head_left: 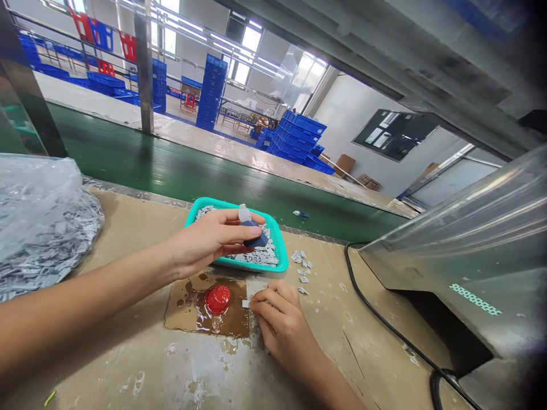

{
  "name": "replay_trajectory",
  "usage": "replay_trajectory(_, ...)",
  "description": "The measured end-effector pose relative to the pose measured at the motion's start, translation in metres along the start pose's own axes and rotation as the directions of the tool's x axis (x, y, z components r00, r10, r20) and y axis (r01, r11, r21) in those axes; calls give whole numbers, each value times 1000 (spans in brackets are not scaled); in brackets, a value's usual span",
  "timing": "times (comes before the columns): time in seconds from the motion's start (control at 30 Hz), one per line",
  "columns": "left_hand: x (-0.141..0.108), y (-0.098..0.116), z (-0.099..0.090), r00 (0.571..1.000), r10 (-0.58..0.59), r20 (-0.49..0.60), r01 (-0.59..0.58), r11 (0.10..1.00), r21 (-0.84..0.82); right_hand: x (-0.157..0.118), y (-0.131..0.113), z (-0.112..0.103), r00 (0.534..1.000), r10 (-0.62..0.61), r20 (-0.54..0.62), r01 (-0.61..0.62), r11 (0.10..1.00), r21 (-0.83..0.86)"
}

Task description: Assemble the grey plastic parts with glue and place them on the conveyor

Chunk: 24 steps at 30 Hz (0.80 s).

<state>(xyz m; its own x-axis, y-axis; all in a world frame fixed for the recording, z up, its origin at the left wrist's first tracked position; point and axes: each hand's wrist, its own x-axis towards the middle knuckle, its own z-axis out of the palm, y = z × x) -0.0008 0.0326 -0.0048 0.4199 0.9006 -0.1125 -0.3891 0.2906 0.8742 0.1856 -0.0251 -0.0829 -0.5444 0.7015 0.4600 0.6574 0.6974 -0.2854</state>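
The handling called for a light, steady pinch: the small light-grey tab (246, 304) was best gripped by its edge, its exposed end left free, with the fingertips kept off the wet cardboard (182, 320) and clear of the glossy red cap (218, 299) on it. The dark-blue plastic piece (257, 237) needed a firm but unsqueezed hold, its grey tip (244, 213) uncovered and turned where it could be seen.

The left hand (216, 234) had its fingers closed around the dark-blue piece, thumb along the near side, above the teal basket (281, 256) of grey parts (252, 257). The right hand (282, 322) was low by the cardboard's right edge, thumb and index finger nearly together on the tab, the other fingers curled in; whether the tab touched the cardboard was hard to tell. A few loose grey pieces (303, 279) lay on the surface (333, 324) beside the basket.
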Motion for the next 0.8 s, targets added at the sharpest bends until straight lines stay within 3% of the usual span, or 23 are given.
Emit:
replay_trajectory(0.2,2,1,0,1000,-8,-10,8,1000,-20,9,3,-22,980,197,-42,-176,941,290)
replay_trajectory(0.27,2,0,0,999,41,-30,-37,994,99,13,3,-32,956,290,-35,-253,882,397)
replay_trajectory(0.37,3,-2,-2,985,164,-52,-129,904,408,20,3,-45,908,415,-53,-307,746,591)
replay_trajectory(0.43,2,-3,-2,981,191,-33,-147,845,514,28,1,-51,865,500,-51,-317,622,716)
replay_trajectory(0.57,-3,-3,2,990,129,51,-137,847,513,45,-5,-61,786,617,29,-329,380,864)
replay_trajectory(0.67,-9,-3,8,988,118,102,-152,869,471,54,-8,-65,748,655,111,-357,255,899)
replay_trajectory(0.73,-11,-3,11,984,141,112,-176,880,442,55,-8,-66,744,656,127,-366,241,899)
replay_trajectory(0.8,-12,-4,12,979,171,112,-203,880,429,55,-8,-65,758,646,92,-357,293,887)
